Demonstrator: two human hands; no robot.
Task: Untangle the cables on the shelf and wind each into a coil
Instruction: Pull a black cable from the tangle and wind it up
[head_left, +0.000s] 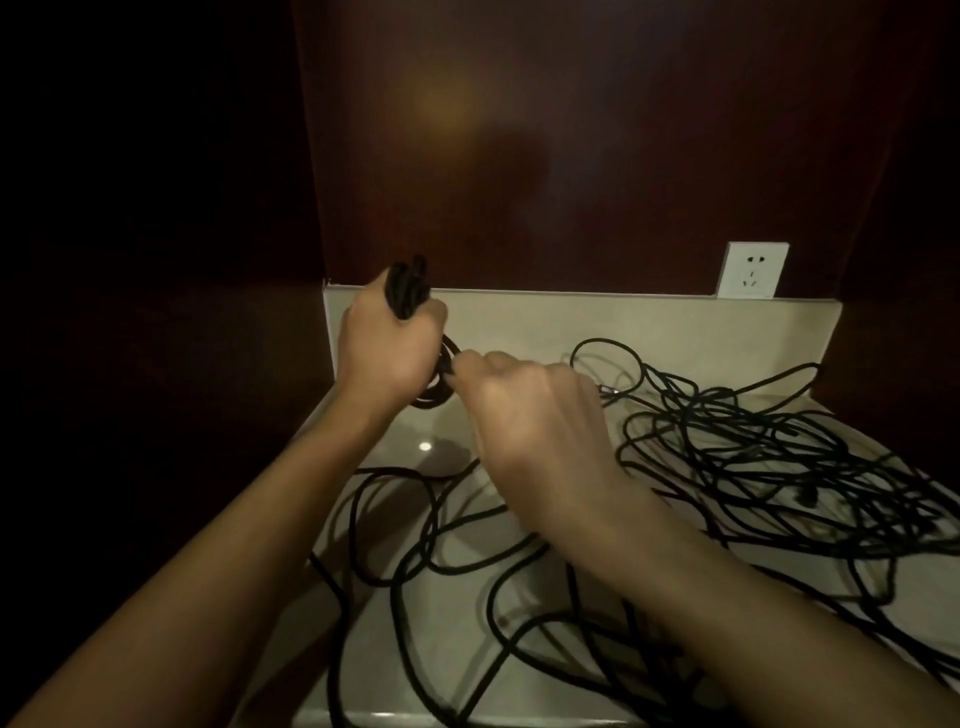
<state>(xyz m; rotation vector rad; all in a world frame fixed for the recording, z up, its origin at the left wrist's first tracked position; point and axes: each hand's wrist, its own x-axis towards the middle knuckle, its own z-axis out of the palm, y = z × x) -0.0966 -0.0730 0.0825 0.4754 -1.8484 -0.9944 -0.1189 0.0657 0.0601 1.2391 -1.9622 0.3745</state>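
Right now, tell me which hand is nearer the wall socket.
Right. The right hand is mid-shelf, below and left of the wall socket; the left hand, gripping the cable coil, is farther left by the shelf's left edge.

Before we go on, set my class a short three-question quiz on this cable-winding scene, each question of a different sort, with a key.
1. True or false: the left hand grips a bundle of wound black cable.
2. Which side of the shelf holds the big tangle of cables? A) left B) right
3. Fill in: a white ___ sits on the back wall.

Key: 1 true. 2 B. 3 socket. Note: the right hand pinches the cable beside the left hand.
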